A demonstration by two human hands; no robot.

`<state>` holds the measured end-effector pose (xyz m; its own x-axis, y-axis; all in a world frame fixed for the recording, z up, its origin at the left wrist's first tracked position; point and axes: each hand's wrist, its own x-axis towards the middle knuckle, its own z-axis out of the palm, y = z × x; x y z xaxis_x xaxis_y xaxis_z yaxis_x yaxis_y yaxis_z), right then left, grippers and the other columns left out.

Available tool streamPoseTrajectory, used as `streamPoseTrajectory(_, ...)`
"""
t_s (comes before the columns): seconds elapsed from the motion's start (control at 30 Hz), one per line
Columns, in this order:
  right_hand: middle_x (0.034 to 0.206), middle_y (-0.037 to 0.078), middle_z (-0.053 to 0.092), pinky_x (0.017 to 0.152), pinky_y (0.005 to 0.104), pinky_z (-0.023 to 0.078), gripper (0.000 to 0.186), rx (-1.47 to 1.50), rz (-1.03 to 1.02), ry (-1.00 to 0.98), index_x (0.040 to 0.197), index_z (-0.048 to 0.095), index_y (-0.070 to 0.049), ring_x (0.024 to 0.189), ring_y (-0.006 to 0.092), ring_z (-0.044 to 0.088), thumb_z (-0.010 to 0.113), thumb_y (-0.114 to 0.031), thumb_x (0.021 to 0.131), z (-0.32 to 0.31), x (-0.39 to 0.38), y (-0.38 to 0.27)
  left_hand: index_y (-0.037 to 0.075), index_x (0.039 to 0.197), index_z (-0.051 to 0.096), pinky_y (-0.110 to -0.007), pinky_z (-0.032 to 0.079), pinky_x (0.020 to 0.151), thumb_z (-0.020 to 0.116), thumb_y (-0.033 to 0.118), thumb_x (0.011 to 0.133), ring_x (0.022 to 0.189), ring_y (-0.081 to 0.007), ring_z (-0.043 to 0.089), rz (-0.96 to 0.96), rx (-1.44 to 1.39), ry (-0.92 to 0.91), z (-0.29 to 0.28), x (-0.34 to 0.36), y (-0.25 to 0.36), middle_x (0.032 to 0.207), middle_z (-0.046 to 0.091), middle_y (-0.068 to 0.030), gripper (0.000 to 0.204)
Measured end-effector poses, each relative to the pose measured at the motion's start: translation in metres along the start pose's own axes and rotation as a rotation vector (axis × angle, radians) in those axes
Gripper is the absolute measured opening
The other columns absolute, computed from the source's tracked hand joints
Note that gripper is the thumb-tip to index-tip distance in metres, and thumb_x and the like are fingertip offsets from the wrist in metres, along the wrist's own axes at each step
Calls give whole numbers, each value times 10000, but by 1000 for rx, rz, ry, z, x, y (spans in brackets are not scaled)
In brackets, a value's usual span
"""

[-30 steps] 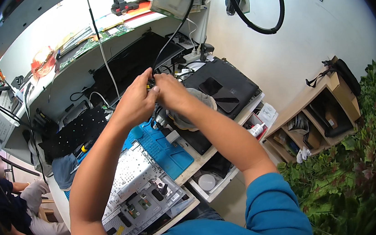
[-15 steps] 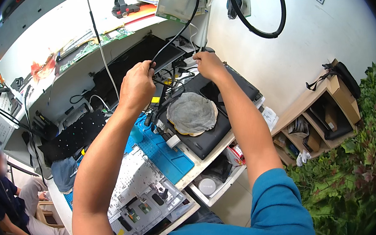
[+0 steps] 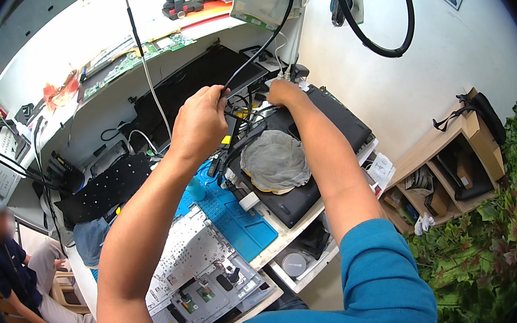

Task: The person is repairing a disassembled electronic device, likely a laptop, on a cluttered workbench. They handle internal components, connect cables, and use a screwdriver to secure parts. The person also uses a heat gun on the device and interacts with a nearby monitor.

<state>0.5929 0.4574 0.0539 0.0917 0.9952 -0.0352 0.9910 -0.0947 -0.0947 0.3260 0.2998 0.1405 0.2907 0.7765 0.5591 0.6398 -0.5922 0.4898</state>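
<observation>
My left hand (image 3: 203, 122) is raised over the back of the bench, fingers closed around a black cable (image 3: 251, 60) that runs up to the upper right. My right hand (image 3: 287, 93) reaches down beside white plugs (image 3: 283, 75) at the back. Its fingers curl away from view, and what they grip is hidden. Between the hands lies a tangle of dark cords (image 3: 241, 105). Nearer to me, a round grey cloth (image 3: 275, 160) rests on a black closed laptop (image 3: 290, 207).
A blue work mat (image 3: 248, 232) and a silver laptop chassis (image 3: 198, 275) lie in front. A drawer (image 3: 311, 269) stands open below. Circuit boards (image 3: 128, 63) line the shelf above. A wooden shelf unit (image 3: 426, 169) is at right; a seated person (image 3: 15, 275) at left.
My right hand has gone lower, its fingers now out of sight beside the white plugs. My left hand keeps the black cable. The whole view has shifted slightly.
</observation>
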Motion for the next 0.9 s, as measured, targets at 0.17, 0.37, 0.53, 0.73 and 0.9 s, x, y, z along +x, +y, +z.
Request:
streamPoseTrajectory(0.17,1195,241,752,1003,466,557,383,171,80,23,1109,788,-9,1150,388,725,709,-224,802,-8,11,5,-16,1135,714,-474,554,908,623,95,998,1041,-431,693,25,-15,4,3,0,-5,1100,724,-220,198)
streamPoseTrajectory(0.37,720,151,736,673,396,556,275,519,92,15,861,833,-54,654,273,694,711,-278,760,-31,18,20,-6,1116,716,-494,556,902,618,99,994,1031,-440,689,38,-23,13,6,3,-2,1093,720,-215,188)
streamPoseTrajectory(0.53,873,161,777,761,371,562,293,313,-261,-6,1040,816,-24,783,239,725,747,-168,794,-47,-3,22,-14,1173,719,-448,548,926,636,90,1000,1077,-414,702,-5,3,-7,1,4,-1,1120,736,-229,218)
streamPoseTrajectory(0.73,925,160,789,806,366,564,240,366,-408,42,1076,791,-6,845,224,732,766,-120,867,-67,-23,23,-9,1188,720,-446,547,927,634,91,1003,1071,-408,706,-20,-3,-7,1,2,-2,1122,738,-223,228)
streamPoseTrajectory(0.9,840,119,750,778,356,557,174,430,-617,97,1002,751,1,808,205,706,787,-43,838,-79,-26,24,-8,1187,721,-443,549,919,633,93,1005,1065,-405,708,4,-3,-5,4,1,-3,1123,736,-220,226)
